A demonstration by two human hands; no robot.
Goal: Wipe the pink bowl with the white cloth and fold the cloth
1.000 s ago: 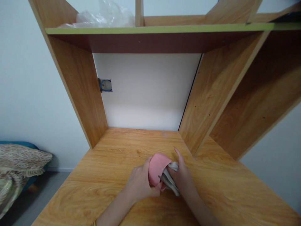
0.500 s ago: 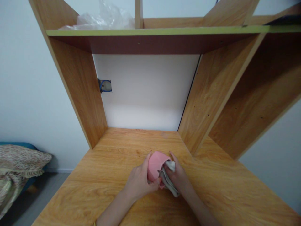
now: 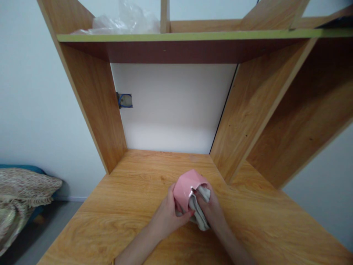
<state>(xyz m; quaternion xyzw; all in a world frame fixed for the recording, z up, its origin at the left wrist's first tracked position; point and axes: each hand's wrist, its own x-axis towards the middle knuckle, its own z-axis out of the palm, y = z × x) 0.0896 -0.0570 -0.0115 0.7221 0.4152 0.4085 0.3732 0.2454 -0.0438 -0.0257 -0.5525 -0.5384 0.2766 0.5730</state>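
A glossy pink faceted bowl [image 3: 183, 189] is tilted above the desk, its opening turned to the lower right; a small notch shows in its rim. My left hand [image 3: 170, 211] wraps round its left side, fingers behind and thumb at the lower rim. A light grey cloth [image 3: 200, 217] is bunched in the opening and hangs out below it. Gripping that cloth, my right hand [image 3: 211, 209] has its fingers partly inside the bowl, where the tips are hidden.
The wooden desk [image 3: 116, 209] runs under both hands, with upright panels at left and right. Overhead is a shelf [image 3: 176, 38] holding a clear plastic bag [image 3: 127, 22]. A wall socket opening [image 3: 126, 100] sits at the back left. Bedding [image 3: 24, 187] lies at far left.
The bowl has moved slightly up and to the right and turned, showing more of its outer face and opening. The cloth and my right hand have shifted with it.
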